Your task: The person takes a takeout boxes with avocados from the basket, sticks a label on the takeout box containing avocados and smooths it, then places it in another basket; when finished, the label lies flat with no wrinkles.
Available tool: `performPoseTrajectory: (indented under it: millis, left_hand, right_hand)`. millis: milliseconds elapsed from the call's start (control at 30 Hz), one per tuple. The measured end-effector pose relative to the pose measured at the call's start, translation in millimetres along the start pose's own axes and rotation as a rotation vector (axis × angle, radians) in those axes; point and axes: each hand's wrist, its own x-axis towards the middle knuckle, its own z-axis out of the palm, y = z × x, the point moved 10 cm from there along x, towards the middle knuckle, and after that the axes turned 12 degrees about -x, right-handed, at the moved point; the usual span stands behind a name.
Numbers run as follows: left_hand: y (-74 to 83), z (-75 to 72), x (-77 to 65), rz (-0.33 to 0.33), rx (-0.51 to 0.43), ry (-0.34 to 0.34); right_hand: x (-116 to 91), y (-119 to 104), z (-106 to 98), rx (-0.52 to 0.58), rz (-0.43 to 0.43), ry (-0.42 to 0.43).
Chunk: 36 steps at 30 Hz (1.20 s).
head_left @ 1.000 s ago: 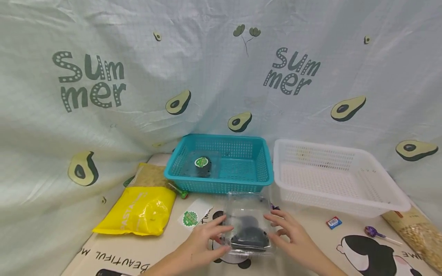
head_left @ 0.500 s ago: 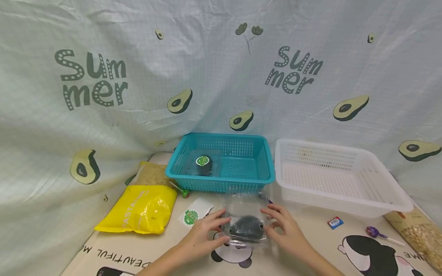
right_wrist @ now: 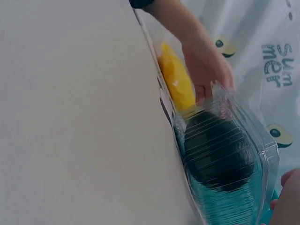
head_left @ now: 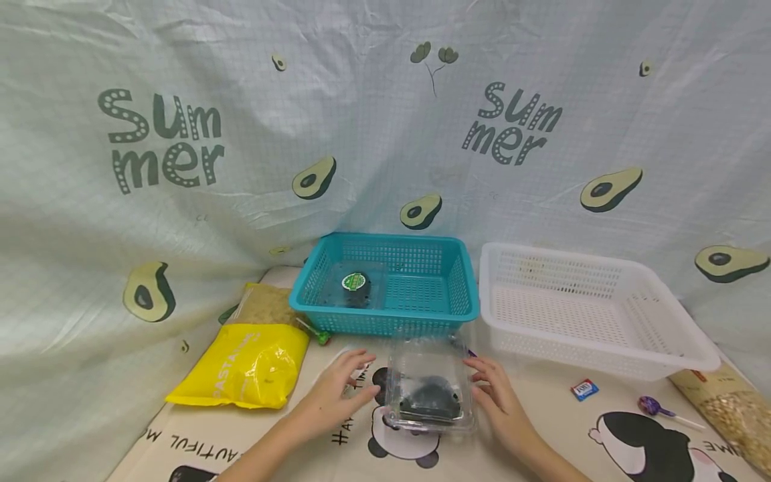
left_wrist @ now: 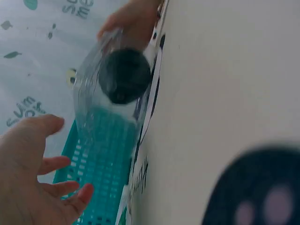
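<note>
A clear plastic clamshell box stands on the printed tablecloth in front of the teal basket, with a dark oval object inside. The right wrist view shows that object as smooth and very dark green through the ribbed plastic. My left hand is off the box's left side, fingers spread and holding nothing. Beneath its fingers lies a white sheet with a green label, mostly hidden in the head view. My right hand rests loosely bent fingers against the box's right side.
Behind, the teal basket holds another clear box with a green label. A white basket stands right. A yellow pasta bag, lollipops, a small wrapped candy and a grain bag lie around.
My left hand has let go of the box's left side and moved left over the labelled sheet. The right hand has stayed at the box, which shifted slightly earlier.
</note>
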Motion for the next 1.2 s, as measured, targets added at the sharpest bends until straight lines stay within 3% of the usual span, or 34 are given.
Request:
performPoseTrajectory:
  millis: [133,267,367,533,667,800,967,1067,1200]
  left_hand:
    - [-31.6,-32.3,-0.4,-0.184,0.177,0.116]
    - [-54.4,-38.2,-5.1,-0.298,0.266,0.090]
    - [-58.2,-36.2,-6.6,-0.313,0.315,0.075]
    - [-56.5,-37.0,-6.9,-0.321,0.319,0.092]
    - [-55.0,-38.1,-5.5,-0.317,0.291,0.088]
    - [-53.8,-41.3,-2.9,-0.324,0.207,0.104]
    - [-37.9,-52.3,1.4,-0.320,0.125,0.138]
    - [-16.2,-56.0,4.3,-0.274,0.079,0.145]
    - [19.0,-49.6,11.7,-0.174,-0.008,0.122]
  right_hand:
    - [-0.5,3.8,-1.8,0.075,0.025,0.010]
    - [-0.9,3.1,-3.3,0.082,0.010,0.032]
    - [-1.6,2.8,-4.7,0.085,-0.003,0.060]
    - [-2.8,4.9,-5.4,0.095,0.007,0.087]
    - [-2.3,7.1,-2.8,0.091,0.015,0.063]
    - [-1.3,7.6,-2.6,0.101,0.027,0.042]
    - [4.0,-8.8,-15.0,0.093,-0.064,0.119]
    - [9.9,-26.4,-24.3,0.099,-0.183,0.161]
    - [20.2,-52.4,-34.5,0.082,-0.312,0.194]
